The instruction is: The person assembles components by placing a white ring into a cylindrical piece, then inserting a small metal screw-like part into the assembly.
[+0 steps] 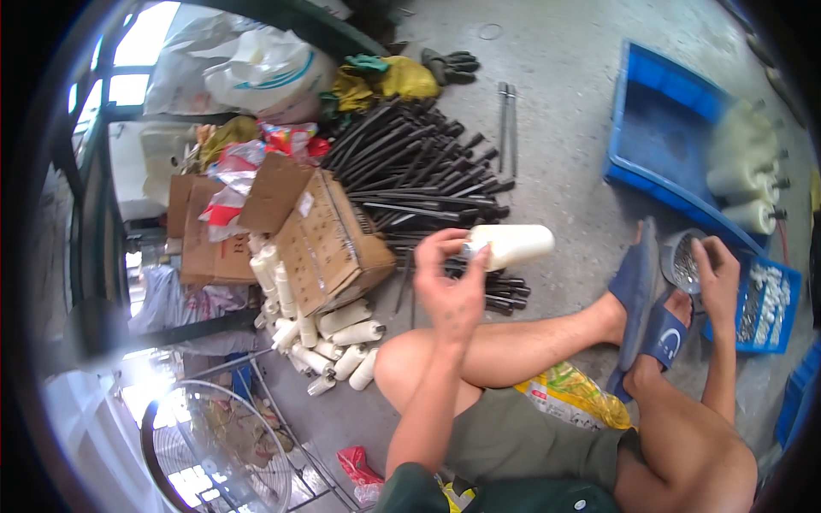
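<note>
My left hand (pixel 449 286) grips a cream-white plastic cylinder (pixel 517 244) by its metal-tipped left end, fingers and thumb closed round that end. The cylinder is tilted slightly, held in the air above the floor. Over by my sandalled feet, my right hand (pixel 720 278) has its fingers closed at the rim of a small grey bowl (pixel 682 261). Many tiny metal parts lie in the bowl. Whether the fingertips also hold one of those parts cannot be made out.
Black rods (pixel 419 162) are heaped beyond my left hand, beside an open cardboard box (pixel 325 248). White cylinders (pixel 342 346) lie on the floor at left. A blue crate (pixel 654 175) and a blue tray (pixel 770 346) of small parts stand at right; a fan (pixel 218 453) at lower left.
</note>
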